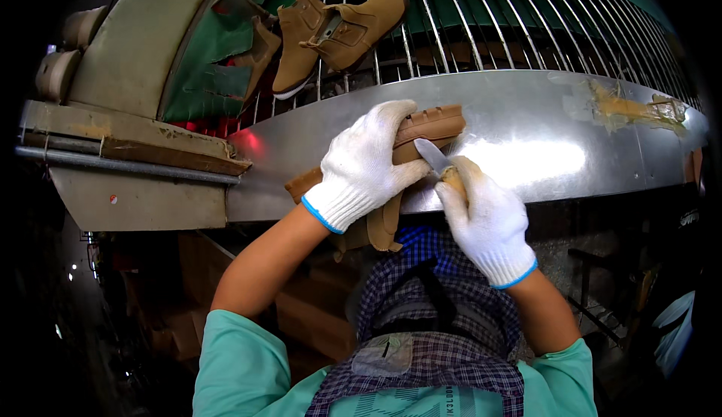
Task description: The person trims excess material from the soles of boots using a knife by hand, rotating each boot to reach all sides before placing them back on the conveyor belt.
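My left hand (367,160), in a white knit glove, is closed round a tan boot (438,124) above the near edge of the steel ledge (519,127). The boot lies on its side with its sole edge showing, and its shaft hangs toward my apron; the glove hides its middle. In my gloved right hand (487,220) is a small knife (431,154) with a short, rounded pale blade and a yellowish handle. Its blade points up and left and rests at the boot's side by the sole; whether it touches the surface is unclear.
Beyond the ledge, metal rollers or bars (474,22) carry a pair of tan boots (361,30). Torn green sheeting (188,86) hangs at a beige machine housing (143,33). A metal pipe (135,165) runs along the left. Dried yellow residue (632,109) marks the ledge's right end.
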A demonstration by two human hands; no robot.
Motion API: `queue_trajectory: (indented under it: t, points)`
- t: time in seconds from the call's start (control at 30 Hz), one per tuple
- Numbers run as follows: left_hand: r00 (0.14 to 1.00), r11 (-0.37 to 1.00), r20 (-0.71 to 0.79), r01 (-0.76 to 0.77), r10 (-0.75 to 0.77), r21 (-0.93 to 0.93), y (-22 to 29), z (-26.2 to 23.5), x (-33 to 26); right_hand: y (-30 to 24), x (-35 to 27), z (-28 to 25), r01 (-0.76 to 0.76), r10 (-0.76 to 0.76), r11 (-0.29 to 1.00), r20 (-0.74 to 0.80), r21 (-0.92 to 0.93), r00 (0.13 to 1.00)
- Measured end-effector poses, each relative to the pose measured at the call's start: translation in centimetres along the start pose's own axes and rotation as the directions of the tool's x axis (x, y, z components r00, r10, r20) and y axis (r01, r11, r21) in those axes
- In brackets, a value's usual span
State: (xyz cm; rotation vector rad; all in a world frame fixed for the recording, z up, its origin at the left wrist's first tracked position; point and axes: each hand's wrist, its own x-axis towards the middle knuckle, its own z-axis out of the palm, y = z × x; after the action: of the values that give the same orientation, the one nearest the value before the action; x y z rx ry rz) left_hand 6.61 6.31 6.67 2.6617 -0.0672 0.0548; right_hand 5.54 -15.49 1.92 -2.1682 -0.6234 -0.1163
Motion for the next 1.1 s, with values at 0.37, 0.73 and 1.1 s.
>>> queue_trajectory:
  t: [0.37,0.73,1.1]
  points:
    - [0.954,0.974,-0.204,-0.206,0.222,0.096,-1.3,1.6,-0.2,0.3,0.5,-2.2,-0.011,-0.074,0.964,0.307,0.266,0.949]
    - [0.930,0.953,-0.228,-0.260,0.290,0.153,-2.1,1.3,-0.6,-0.1,3.1,-2.4,0.019,-0.038,0.999,0.506,0.043,0.862]
    - [0.991,0.982,-0.069,-0.099,0.111,0.162,1.0,0.8,0.9,-1.4,0.5,-0.7,-0.732,0.382,0.375,0.625,0.569,0.681]
